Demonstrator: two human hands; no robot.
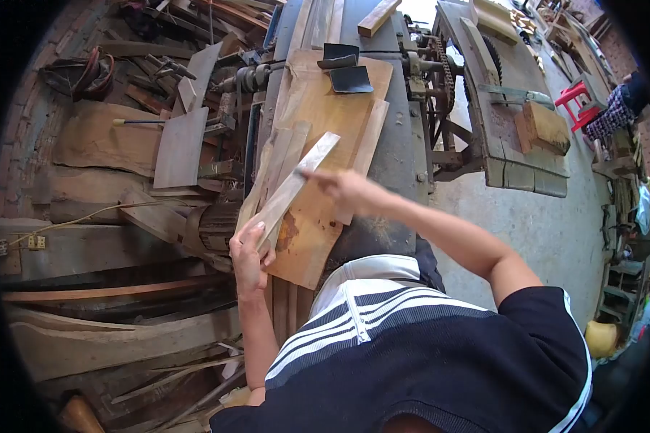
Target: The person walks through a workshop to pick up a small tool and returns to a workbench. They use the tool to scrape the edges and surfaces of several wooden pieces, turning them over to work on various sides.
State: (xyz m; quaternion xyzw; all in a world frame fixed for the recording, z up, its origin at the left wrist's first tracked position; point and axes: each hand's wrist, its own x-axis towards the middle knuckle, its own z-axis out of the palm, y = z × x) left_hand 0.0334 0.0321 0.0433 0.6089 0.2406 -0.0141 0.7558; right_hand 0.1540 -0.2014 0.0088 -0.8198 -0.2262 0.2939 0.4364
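My left hand (251, 254) grips the near end of a pale wooden strip (285, 191), which slants up and away over a wide board. Fingers pressed together, my right hand (348, 192) is on the strip's upper half and is blurred by motion. A small dark piece of sandpaper (303, 173) shows at its fingertips, mostly hidden. The wide brown board (314, 245) lies under the strip, on the machine bed. Two black sandpaper sheets (350, 79), bent at the edges, rest at the board's far end. More thin wooden strips (285, 148) lie along its left side.
A wood block (379, 18) sits on the machine bed's far end. To the right stands a saw table (520, 155) with a toothed blade and a thick wood block (545, 128). Planks and offcuts (108, 137) crowd the left. A person (614, 112) is at the far right beside a red stool (578, 105).
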